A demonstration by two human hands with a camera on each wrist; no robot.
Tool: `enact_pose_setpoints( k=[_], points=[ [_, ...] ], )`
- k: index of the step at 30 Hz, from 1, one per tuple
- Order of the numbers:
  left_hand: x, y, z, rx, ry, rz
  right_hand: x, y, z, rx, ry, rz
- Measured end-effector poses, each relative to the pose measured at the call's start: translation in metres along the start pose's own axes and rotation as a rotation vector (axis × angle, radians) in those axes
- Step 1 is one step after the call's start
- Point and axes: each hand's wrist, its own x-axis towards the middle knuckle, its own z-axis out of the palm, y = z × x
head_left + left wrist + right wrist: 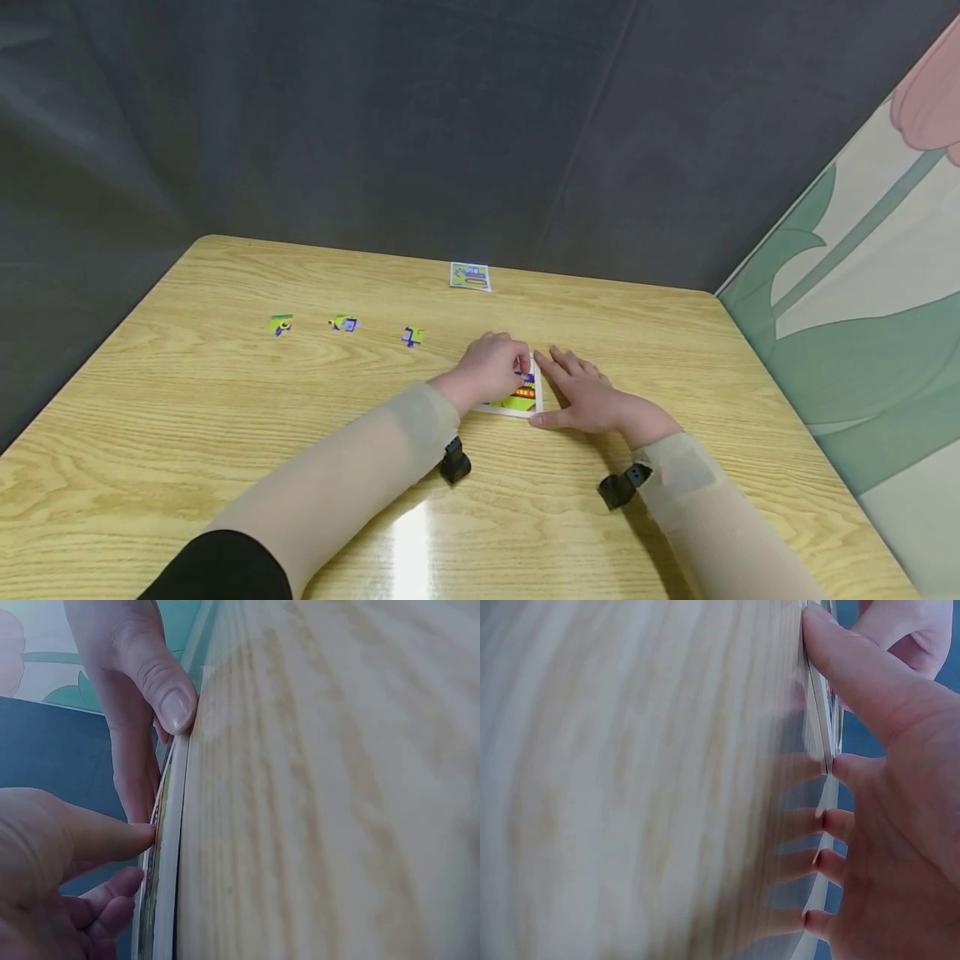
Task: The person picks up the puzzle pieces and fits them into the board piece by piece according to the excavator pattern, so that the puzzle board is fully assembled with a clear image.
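While the left hand (491,367) rests on top of the puzzle board (517,402), its fingers are curled down onto the coloured picture; a small blue piece shows at its fingertips, but I cannot tell if the fingers pinch it or only press on it. From the left wrist view, one fingertip (142,834) of this hand touches the thin white edge of the board (171,855). The right hand (588,393) lies flat just to the right of the board, with straight fingers spread apart on the wooden surface (225,417), and its thumb pushes against the right edge of the board. In the right wrist view, the thumb (847,667) meets the white edge (819,727), and the other fingertips touch the surface beside it.

The board lies flat on the surface, near the middle, between the two hands. Left of the board and a bit farther from the person, three loose puzzle pieces are in a row: one (412,336) near the board, a second (344,323) farther left, and a third (281,324) farthest left. Behind the board, close to the far edge of the surface, lies a small picture card (470,276)
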Motion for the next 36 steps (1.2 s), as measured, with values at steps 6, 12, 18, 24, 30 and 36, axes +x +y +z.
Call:
enact_pose_setpoints(
  k=[6,12,18,24,30,36],
  points=[
    [-0.003,0.001,-0.001,0.056,-0.01,0.032,0.0,-0.001,-0.001,0.006,-0.002,-0.002],
    [-0.018,-0.006,-0.017,0.063,-0.089,0.054,-0.001,-0.002,-0.001,-0.001,-0.004,0.001],
    [-0.044,-0.036,-0.046,-0.036,-0.007,-0.005,0.003,-0.002,0.001,-0.008,0.006,0.014],
    [-0.075,-0.085,-0.081,-0.047,0.101,-0.058,0.004,-0.002,0.001,-0.013,0.008,0.02],
    [-0.107,-0.135,-0.119,-0.035,0.135,-0.174,0.004,-0.002,0.001,-0.01,0.001,0.015],
    [-0.133,-0.179,-0.146,-0.025,0.132,-0.303,0.003,-0.002,0.001,0.005,0.003,0.006]
  ],
)
